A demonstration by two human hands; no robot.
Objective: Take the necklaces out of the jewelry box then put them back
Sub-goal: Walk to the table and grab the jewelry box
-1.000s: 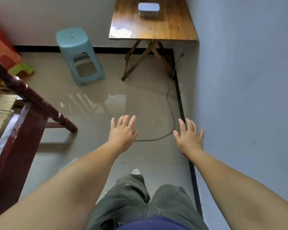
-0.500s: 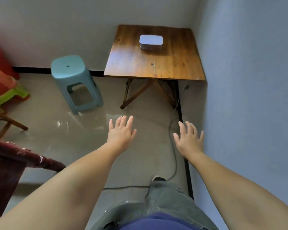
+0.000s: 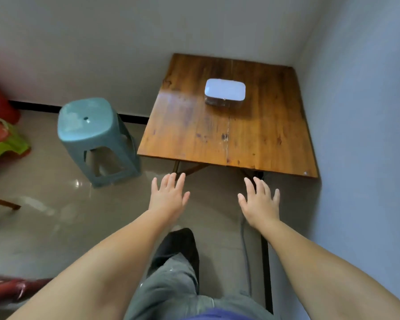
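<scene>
Our left hand (image 3: 169,196) and right hand (image 3: 260,203) hover spread and empty. The closed jewelry box (image 3: 225,91) lies ahead on the counter (image 3: 194,135), nearer our right, long axis crosswise.

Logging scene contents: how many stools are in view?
2: a teal stool on the floor left of the table, and a green one, partly cropped, at the left edge.

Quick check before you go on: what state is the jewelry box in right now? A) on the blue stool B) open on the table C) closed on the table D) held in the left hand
C: the jewelry box sits lid-down on the wooden table; both hands are empty.
</scene>
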